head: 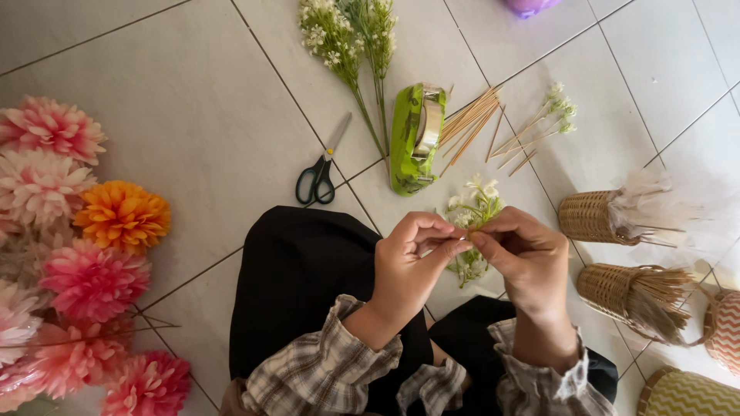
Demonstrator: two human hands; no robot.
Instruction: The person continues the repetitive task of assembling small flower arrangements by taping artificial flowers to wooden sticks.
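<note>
Seated on a pale tiled floor (193, 115), a person in black trousers and checked cuffs works a small sprig of white artificial flowers (472, 212) above the lap, the left hand (412, 258) and right hand (524, 258) meeting fingertip to fingertip, both pinching the sprig's thin stem between thumb and forefinger. To the right, two woven baskets lie on their sides: the upper basket (587, 217) spills pale, feathery stems, while the lower basket (609, 286) holds a bundle of thin brown sticks. Further right, a striped orange-and-white basket (724, 331) and a yellow zigzag-patterned basket (682, 394) sit at the frame's edge, their contents out of view. Just beyond the hands lies a green tape dispenser (408, 142) with a roll of clear tape, a loose bundle of wooden skewers (470, 119) beside it, and small white sprigs on sticks (551, 115) near those. Black-handled scissors (320, 173) rest to the left of the dispenser, green stems with white blossoms (347, 38) above it. A heap of pink and orange artificial flowers (77, 231) fills the left edge.
</note>
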